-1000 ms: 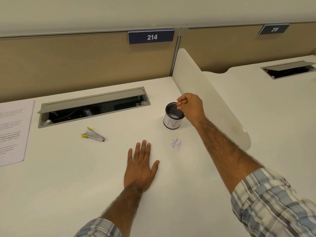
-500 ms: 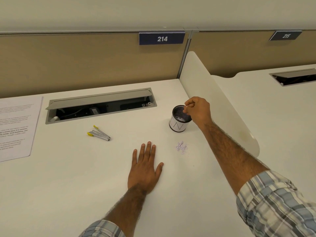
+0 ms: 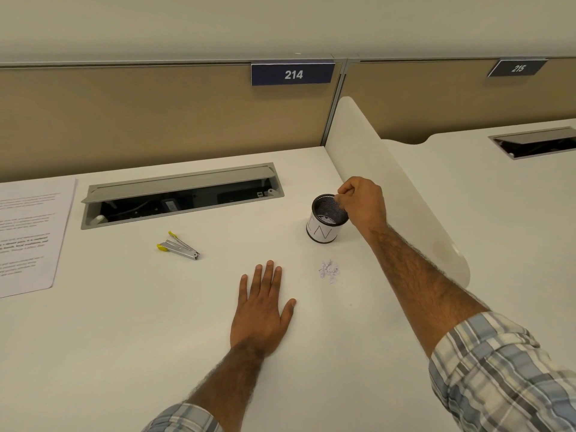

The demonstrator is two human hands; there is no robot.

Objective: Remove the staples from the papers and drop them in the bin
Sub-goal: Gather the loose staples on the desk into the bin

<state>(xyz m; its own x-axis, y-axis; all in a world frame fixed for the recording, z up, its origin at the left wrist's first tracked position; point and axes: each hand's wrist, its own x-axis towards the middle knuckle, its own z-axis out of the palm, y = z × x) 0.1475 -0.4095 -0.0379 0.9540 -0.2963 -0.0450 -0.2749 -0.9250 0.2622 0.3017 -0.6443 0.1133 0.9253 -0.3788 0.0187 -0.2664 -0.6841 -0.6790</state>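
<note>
Currently, head view: we are holding the right hand (image 3: 363, 203) over the bin (image 3: 327, 218), fingers (image 3: 340, 194) pinched; any staple there is too small to see. Left hand (image 3: 261, 313) is lying flat, released, on the counter (image 3: 124, 338). We are judging it best to release low inside the rim. Pulled staples (image 3: 328, 271) are waiting nearby; papers (image 3: 28, 235) far left.

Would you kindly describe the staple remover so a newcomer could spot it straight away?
Start at the open grey cable tray set into the desk. Just in front of it lies the staple remover, the only metal tool on the desk, with yellow tips.
</note>
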